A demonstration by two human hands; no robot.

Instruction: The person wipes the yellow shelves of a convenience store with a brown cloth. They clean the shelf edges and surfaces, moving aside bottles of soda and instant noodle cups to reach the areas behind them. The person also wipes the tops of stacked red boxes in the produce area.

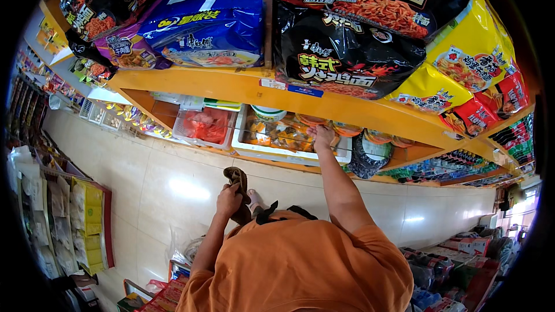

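My left hand grips a bunched dark brown cloth, held above the floor in front of my body. My right hand reaches under the orange shelf board into the lower shelf. It is over the right part of a white foam box, close to several round tubs with orange rims. Small packets in orange and brown wrapping fill much of the box. A white tub with a green-edged lid stands at the box's back. Whether my right fingers hold something cannot be made out.
Bagged instant noodles in black, blue and yellow packs crowd the upper shelf. Left of the foam box sits a clear bin with red plastic bags. A dark plastic-wrapped bundle hangs over the shelf's edge at right. Stocked shelves stand at left.
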